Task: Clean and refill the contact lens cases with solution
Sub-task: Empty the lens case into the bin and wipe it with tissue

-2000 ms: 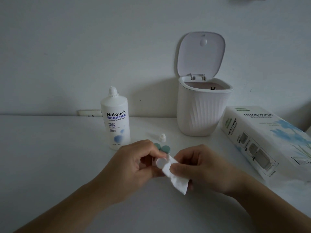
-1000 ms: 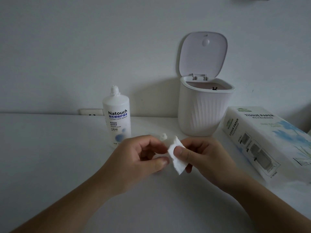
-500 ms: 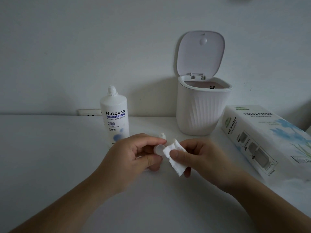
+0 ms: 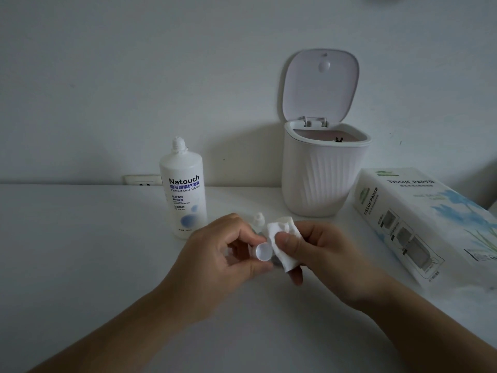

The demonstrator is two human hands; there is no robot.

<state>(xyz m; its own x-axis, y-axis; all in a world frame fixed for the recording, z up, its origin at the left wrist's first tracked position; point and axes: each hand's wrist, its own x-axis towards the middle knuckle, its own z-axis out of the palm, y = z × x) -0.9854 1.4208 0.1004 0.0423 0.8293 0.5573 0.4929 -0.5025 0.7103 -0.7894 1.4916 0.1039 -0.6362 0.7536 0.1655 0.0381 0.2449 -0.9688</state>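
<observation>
A white table (image 4: 80, 265) fills the lower frame. At right lies a carton (image 4: 419, 222) printed "TISSUE PAPER" on top and side. At upper centre-right stands a ribbed white bin (image 4: 320, 179), lid raised. Left of centre stands an uncapped bottle (image 4: 184, 195) labelled "Natouch", "Contact Lens Solution"; its cap (image 4: 258, 220) is seen just behind the hands. At centre, the left hand (image 4: 223, 262) is curled around a round white lens-case part (image 4: 263, 251), pinched between thumb and fingers. Touching it, a folded tissue (image 4: 282, 238) is gripped by the right hand (image 4: 320, 254).
</observation>
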